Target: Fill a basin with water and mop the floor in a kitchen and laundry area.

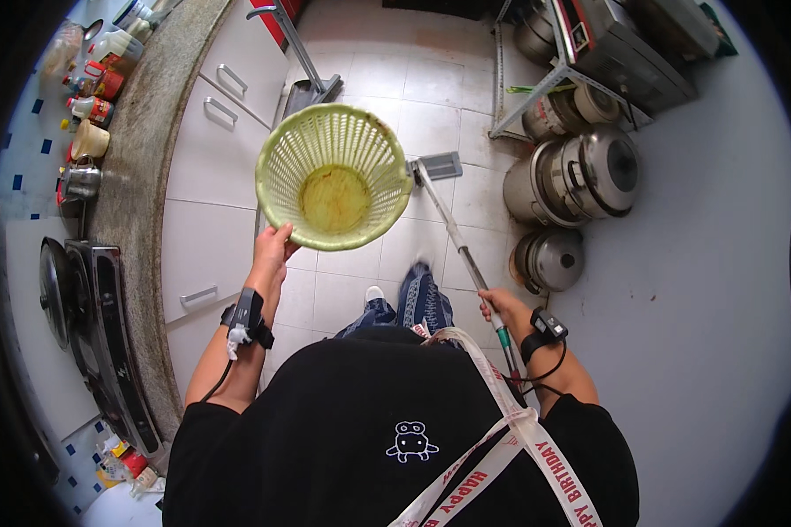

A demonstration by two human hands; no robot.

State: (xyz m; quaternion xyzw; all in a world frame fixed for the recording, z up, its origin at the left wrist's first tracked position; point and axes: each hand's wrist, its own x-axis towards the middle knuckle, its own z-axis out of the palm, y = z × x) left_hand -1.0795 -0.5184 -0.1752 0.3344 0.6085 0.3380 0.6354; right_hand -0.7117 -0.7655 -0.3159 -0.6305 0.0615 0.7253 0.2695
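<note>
My left hand (275, 253) grips the near rim of a yellow-green slotted plastic basket (334, 197), held above the floor with its open top facing me. Brownish stains and a small orange-brown bit mark its bottom. In my right hand (498, 306) is the metal pole of a flat-headed mop (449, 221). The pole slants away to a grey flat head (439, 166) at the floor, just right of the basket, whose rim comes close to the joint. Green and red sections show on the pole near my forearm.
At left runs a stone counter (132, 132) over white cabinets (217, 158), with bottles and a gas stove (109, 329). A long-handled dustpan (310, 92) stands beyond the basket. Along the right wall are large metal pots (573, 178), a smaller lidded pot (554, 260) and a metal rack (534, 99).
</note>
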